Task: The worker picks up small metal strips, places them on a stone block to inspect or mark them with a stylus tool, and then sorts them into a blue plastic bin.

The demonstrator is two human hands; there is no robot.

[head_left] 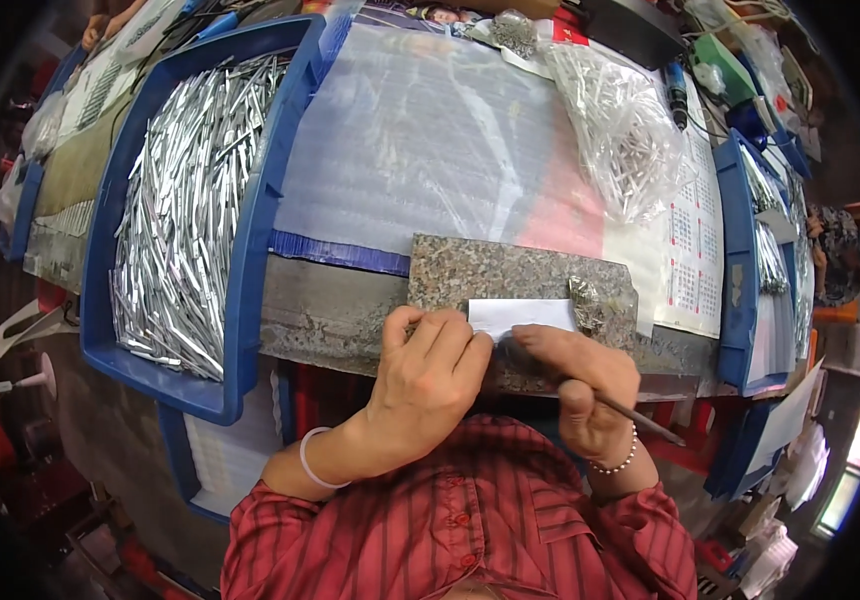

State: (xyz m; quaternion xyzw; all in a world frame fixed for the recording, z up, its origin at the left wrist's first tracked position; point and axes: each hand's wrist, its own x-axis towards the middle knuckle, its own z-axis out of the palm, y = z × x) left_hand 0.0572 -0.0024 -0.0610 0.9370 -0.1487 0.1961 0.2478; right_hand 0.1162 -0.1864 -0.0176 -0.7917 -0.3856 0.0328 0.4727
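1. Blue tray (250,250): solid blue, filled with silver-grey metal pieces (185,210).
2. Stone slab (510,275): speckled grey-brown granite pattern.
3. Paper slip (522,315) on the slab: plain white.
4. Plastic sheet (420,140): translucent bluish-white, fine ribbed texture, red showing through at the right.
5. Clear bag (622,140): transparent, contents silver-white.
6. Calendar sheet (695,240): white with a grid, red and dark print.
7. Shirt (470,520): red with thin darker stripes, red buttons.
8. Left hand (430,380): white bangle at the wrist.
9. Right hand (585,385): pale beaded bracelet; thin tool (640,420) dark grey.
10. Right-side trays (740,260): blue.
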